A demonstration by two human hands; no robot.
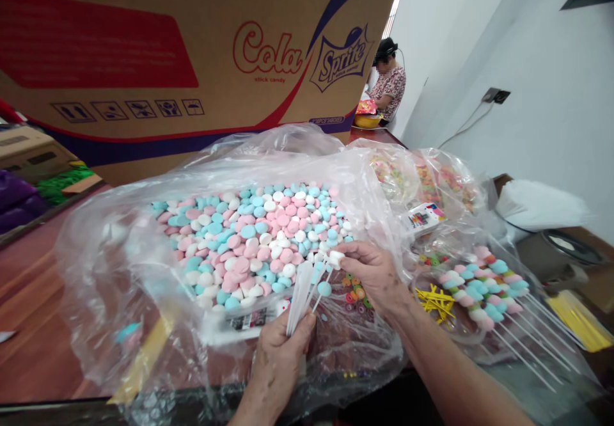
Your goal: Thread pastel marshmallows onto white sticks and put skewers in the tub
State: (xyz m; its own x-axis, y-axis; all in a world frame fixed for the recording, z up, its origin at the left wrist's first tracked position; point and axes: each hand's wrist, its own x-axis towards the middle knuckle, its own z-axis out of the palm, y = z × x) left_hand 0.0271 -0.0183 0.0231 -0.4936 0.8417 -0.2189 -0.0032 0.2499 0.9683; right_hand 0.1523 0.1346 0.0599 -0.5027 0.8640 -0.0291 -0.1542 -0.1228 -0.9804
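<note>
White sticks [300,293] gripped in left hand [282,348]; right hand [373,274] pinches white candy [336,258]; both hands closed.

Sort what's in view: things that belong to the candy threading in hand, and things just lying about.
Likely part of the job:
White sticks, in the left hand
White candy, in the right hand
Pastel candy pile
Coloured rings
Loaded candy sticks
Yellow strips, probably

Seemingly just lying about:
Large cardboard box
Purple item, far left
Green item near it
</note>
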